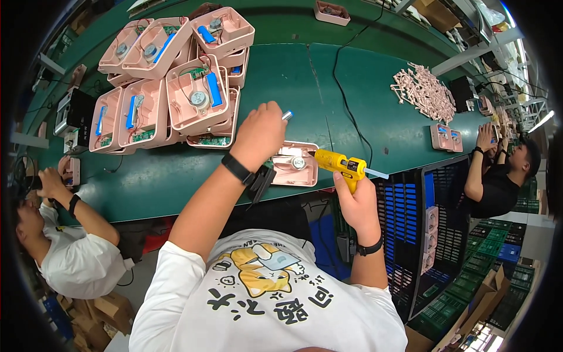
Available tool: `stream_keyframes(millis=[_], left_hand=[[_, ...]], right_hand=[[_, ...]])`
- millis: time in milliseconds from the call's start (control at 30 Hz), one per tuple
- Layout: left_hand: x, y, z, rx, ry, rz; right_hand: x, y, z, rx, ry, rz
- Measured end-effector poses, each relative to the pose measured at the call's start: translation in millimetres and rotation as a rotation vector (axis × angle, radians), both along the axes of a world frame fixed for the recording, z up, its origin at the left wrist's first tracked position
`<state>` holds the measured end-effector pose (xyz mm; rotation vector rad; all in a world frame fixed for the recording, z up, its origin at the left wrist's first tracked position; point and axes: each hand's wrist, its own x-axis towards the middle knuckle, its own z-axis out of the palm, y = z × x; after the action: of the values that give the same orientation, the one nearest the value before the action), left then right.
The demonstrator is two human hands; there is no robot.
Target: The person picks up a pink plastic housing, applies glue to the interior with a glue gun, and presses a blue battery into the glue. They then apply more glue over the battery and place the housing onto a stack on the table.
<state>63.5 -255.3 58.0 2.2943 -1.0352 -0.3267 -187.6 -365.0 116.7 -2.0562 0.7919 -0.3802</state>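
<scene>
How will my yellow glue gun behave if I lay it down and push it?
The gun looks like hard plastic, so it's likely stiff. It probably won't roll far, given its angled handle. The stick jutting behind could snag.

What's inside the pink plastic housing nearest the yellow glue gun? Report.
The pink plastic housing holds a round silver metal part. What the left hand and wrist cover at its left end is hidden.

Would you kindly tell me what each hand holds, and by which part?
Right hand: yellow hot-glue gun, by its handle. Left hand: blue cylindrical battery, one end exposed, grip hidden.
</scene>
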Motion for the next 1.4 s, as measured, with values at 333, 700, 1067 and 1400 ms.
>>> stream_keyframes(millis=[333,700,1067,1400], left_hand=[[-43,39,10,-0.518,0.013,-0.195],[-53,53,-17,-0.651,-0.114,-0.221],[-48,48,-11,-0.604,0.113,-0.046],[-42,53,-8,-0.54,0.082,-0.133]], right_hand=[[-27,-13,-32,0.039,-0.074,0.039],[-21,-7,-36,0.157,-0.133,0.016],[-23,-3,-40,0.214,-0.136,-0.053],[-26,-3,-42,0.285,-0.146,-0.071]])
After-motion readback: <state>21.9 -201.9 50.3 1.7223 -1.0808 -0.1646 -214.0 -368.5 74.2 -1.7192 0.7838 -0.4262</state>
